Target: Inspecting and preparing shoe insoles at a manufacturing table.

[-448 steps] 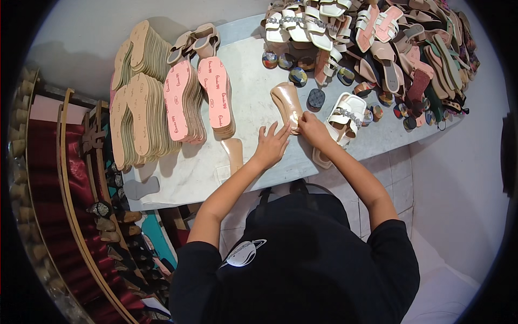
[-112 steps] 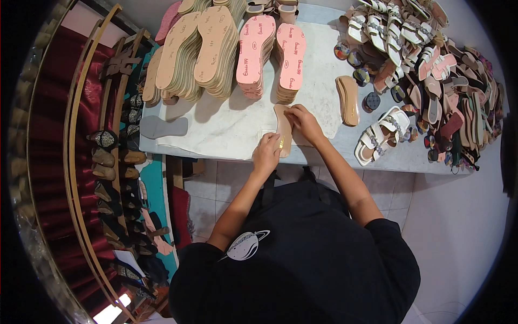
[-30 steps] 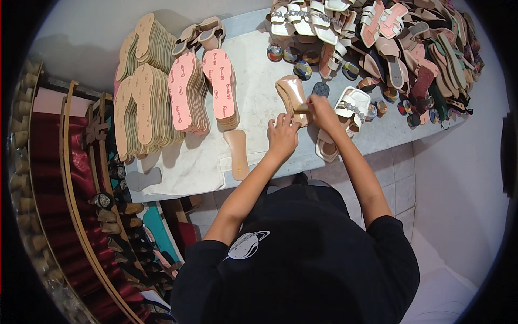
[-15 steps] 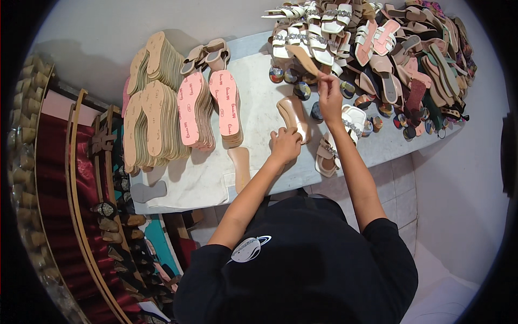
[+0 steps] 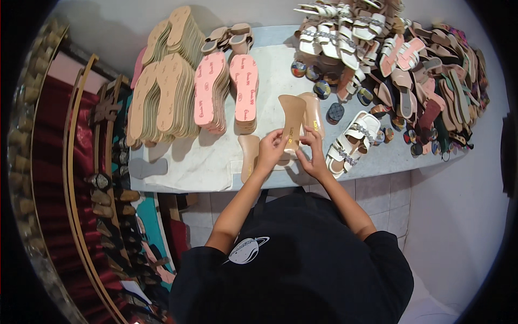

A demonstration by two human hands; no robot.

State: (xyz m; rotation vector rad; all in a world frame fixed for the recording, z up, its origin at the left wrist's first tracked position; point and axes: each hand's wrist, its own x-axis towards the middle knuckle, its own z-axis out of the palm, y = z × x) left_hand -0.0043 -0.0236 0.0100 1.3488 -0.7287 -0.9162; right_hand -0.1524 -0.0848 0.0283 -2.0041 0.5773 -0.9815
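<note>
While both forearms rise from the lower middle of the frame and converge over the table's near edge, the left hand (image 5: 271, 151) and the right hand (image 5: 313, 151) meet at the narrow lower end of a tan, waisted leather insole (image 5: 293, 121). Each hand is closed in a pinch on that end, the left from the insole's left side and the right from its right, thumbs toward the middle. The insole's long axis runs nearly straight up the frame, with its broad rounded end pointing away from the person toward the upper middle and leaning slightly left. It lies between the two hands and reaches up beyond them, raised a little above the white marble tabletop (image 5: 194, 162).

Just right of it a second pale tan sole (image 5: 314, 113) lies on the table, and a beige sole (image 5: 248, 154) lies under the left wrist. Right of the right hand sits a pair of white strapped sandals (image 5: 353, 140). Up and left stand two stacks of pink insoles (image 5: 226, 89), then taller stacks of beige insoles (image 5: 162, 92). A heap of finished sandals (image 5: 399, 59) fills the upper right.
</note>
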